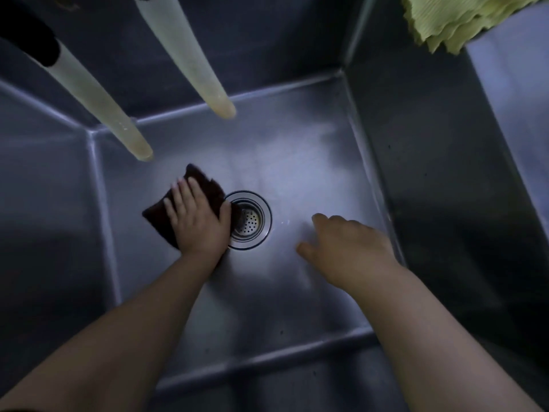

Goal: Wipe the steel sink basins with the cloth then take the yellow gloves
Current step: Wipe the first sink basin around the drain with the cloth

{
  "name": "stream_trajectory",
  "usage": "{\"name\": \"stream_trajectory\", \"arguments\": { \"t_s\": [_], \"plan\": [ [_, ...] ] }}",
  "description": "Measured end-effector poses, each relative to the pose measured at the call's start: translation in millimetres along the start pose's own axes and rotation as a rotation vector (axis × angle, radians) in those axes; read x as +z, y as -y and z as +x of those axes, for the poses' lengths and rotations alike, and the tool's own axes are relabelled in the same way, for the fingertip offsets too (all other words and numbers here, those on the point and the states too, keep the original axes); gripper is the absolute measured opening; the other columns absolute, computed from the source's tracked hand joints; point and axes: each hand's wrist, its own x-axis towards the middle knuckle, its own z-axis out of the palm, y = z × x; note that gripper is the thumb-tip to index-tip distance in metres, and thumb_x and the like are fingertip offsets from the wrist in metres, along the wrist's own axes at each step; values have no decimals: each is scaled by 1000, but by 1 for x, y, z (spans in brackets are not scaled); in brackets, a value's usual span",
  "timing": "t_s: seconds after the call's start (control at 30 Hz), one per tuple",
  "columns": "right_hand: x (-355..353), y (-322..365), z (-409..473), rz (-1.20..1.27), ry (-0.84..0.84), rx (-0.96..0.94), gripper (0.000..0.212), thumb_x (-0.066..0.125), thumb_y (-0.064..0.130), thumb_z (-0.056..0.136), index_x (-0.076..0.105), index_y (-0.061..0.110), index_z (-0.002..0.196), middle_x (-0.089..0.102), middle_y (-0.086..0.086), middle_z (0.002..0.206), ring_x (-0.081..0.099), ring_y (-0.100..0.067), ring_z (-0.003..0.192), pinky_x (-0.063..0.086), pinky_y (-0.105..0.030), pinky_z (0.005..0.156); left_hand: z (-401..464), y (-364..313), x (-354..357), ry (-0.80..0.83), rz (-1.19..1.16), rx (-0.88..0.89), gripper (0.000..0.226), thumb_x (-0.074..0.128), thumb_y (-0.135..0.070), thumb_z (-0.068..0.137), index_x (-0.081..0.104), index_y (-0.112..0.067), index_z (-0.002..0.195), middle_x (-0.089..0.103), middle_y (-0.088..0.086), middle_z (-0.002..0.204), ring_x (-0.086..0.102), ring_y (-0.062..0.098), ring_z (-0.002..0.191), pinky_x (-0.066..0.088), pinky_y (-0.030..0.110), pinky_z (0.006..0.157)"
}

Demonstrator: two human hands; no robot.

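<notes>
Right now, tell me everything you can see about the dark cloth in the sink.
The cloth is a dark brown, almost black rag, soft-looking, lying flat and slightly rumpled on the floor of the steel sink basin. The left hand presses on it with spread fingers, hiding its middle; corners stick out beyond the fingertips and to the left. Its right edge laps onto the rim of the round drain strainer. The right hand does not touch it.
</notes>
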Motion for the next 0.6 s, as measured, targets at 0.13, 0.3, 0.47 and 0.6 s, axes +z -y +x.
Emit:
{"name": "stream_trajectory", "arguments": {
  "t_s": [0.13,0.3,0.47,0.6],
  "plan": [
    [2,-3,3,33,-37,12,43,38,56,92,43,19,114,53,-3,116,52,-26,106,29,-32,68,37,-56,4,-45,-3,139,75,33,-48,94,16,2,147,16,21,155,10,30,144,2,46,117],
    [-1,-10,5,68,-153,76,42,40,55,92,44,19,113,56,-3,110,52,-25,93,29,-32,64,34,-122,10,-13,-16,406,77,33,-50,88,20,-2,147,21,18,154,14,29,144,4,45,117],
    [-4,-12,4,106,-221,104,41,41,52,92,46,19,114,58,-4,109,56,-27,96,32,-31,64,-19,-116,14,64,49,704,75,19,-46,87,22,0,146,23,19,153,16,30,143,8,45,118],
    [-7,-10,3,105,-186,122,46,39,52,93,43,20,126,56,-5,120,55,-28,104,34,-32,67,-66,-62,16,103,100,822,76,37,-51,86,30,-4,145,29,15,152,20,26,143,11,46,118]
  ]
}}
